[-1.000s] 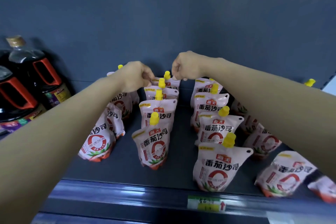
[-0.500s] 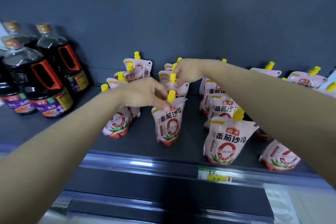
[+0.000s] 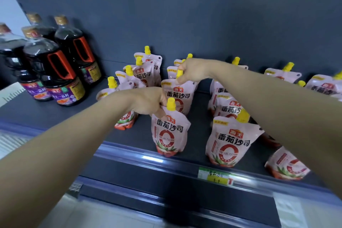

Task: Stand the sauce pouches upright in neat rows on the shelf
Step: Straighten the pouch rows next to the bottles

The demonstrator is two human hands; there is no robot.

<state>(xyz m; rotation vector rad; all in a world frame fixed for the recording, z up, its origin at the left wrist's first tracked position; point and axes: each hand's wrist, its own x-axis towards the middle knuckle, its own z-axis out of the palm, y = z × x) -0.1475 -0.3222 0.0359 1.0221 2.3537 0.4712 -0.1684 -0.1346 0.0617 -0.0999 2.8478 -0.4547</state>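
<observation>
Front pouch (image 3: 169, 135) pink-white, yellow cap (image 3: 171, 102), upright, in left grip (image 3: 148, 102); second pouch (image 3: 178, 96) in right grip (image 3: 192, 69).

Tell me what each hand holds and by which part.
The left hand pinches the front pouch at its top edge, beside the spout. The right hand grips the pouch behind it by its yellow cap.
</observation>
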